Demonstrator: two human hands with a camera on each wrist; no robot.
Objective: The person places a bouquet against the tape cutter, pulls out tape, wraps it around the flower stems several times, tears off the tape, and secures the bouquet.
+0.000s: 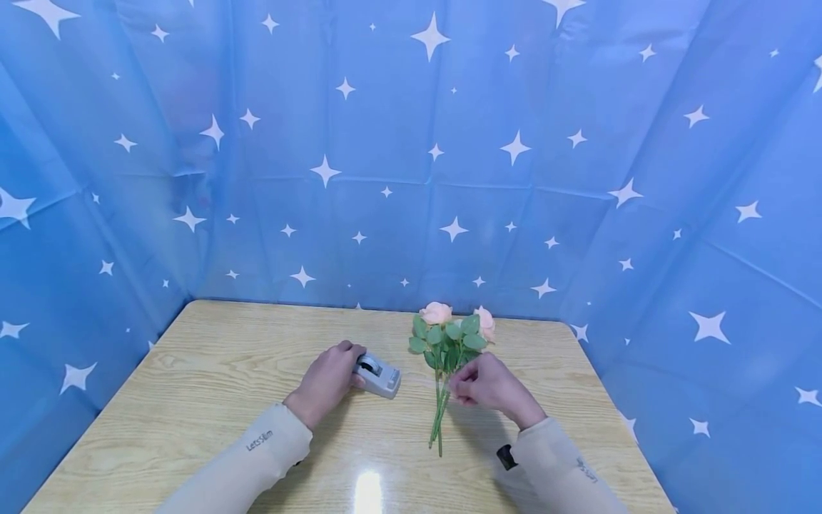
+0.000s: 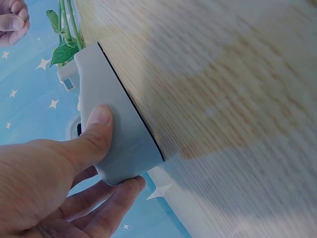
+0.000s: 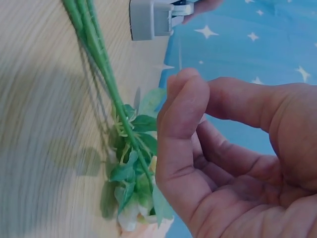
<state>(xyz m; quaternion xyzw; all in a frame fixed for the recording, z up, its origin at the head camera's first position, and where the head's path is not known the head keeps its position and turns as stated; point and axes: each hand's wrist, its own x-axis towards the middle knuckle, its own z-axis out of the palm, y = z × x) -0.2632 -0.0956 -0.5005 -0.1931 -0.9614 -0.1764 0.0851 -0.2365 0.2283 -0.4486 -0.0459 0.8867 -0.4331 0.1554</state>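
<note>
My left hand [image 1: 329, 382] grips a grey tape dispenser [image 1: 382, 376] on the table, thumb along one side and fingers round its back end. From the dispenser a faint strip of clear tape [image 1: 420, 380] stretches to my right hand [image 1: 491, 389]. Thumb and index finger of that hand pinch the tape's end, the other fingers curled in. Beneath the strip lie artificial roses with pale pink blooms [image 1: 436, 313], green leaves [image 1: 475, 341] and crossed green stems [image 1: 439, 421]. In the right wrist view the stems [image 3: 101, 59] lie beside the pinching fingers.
The wooden table [image 1: 225, 357] reaches back to a blue curtain [image 1: 385, 207] with white stars, which also hangs along both sides. A bright light reflection [image 1: 368, 492] shows near the table's front. A black band [image 1: 506, 457] is at my right sleeve.
</note>
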